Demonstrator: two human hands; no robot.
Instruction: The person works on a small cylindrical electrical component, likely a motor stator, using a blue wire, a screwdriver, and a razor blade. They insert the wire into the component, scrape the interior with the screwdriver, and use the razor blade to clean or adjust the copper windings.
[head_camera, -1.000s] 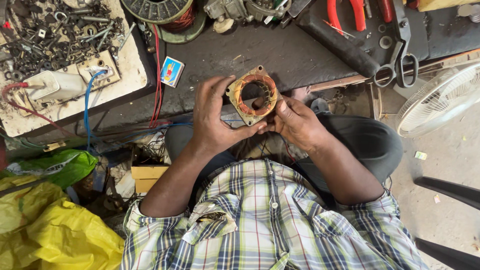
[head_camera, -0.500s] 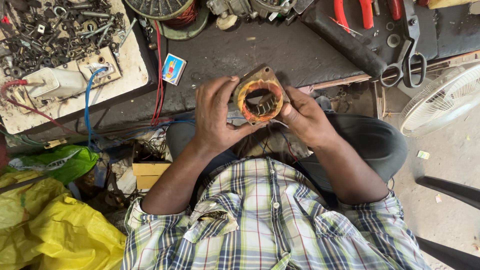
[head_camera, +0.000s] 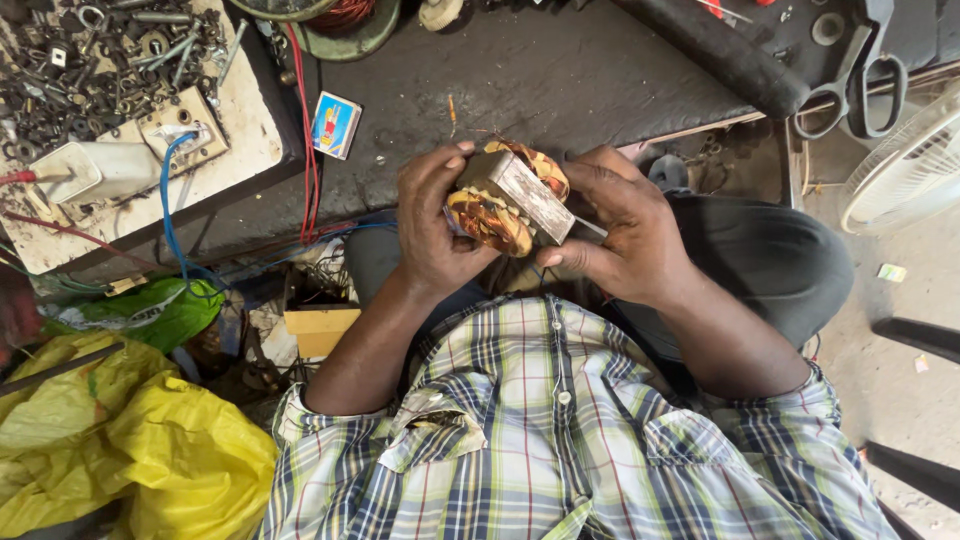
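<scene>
Centrally, a grey metal motor stator wound with copper-orange coils (head_camera: 508, 198) is clamped edge-on between left hand (head_camera: 435, 225) at 9 o'clock and right hand (head_camera: 620, 228) at 3 o'clock, both closed round it, seemingly for side inspection.

Fan (head_camera: 915, 165) cut off (right edge), scissors (head_camera: 865, 85) partly cropped

A dark workbench (head_camera: 560, 70) stands above a dusty concrete floor (head_camera: 885, 330) in daylight.

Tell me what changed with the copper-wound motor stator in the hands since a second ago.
The copper-wound metal stator was turned from ring-face-up to edge-on, its grey metal side now facing the camera. The left hand and right hand kept hold throughout. The small blue card and scissors on the bench did not move.
</scene>
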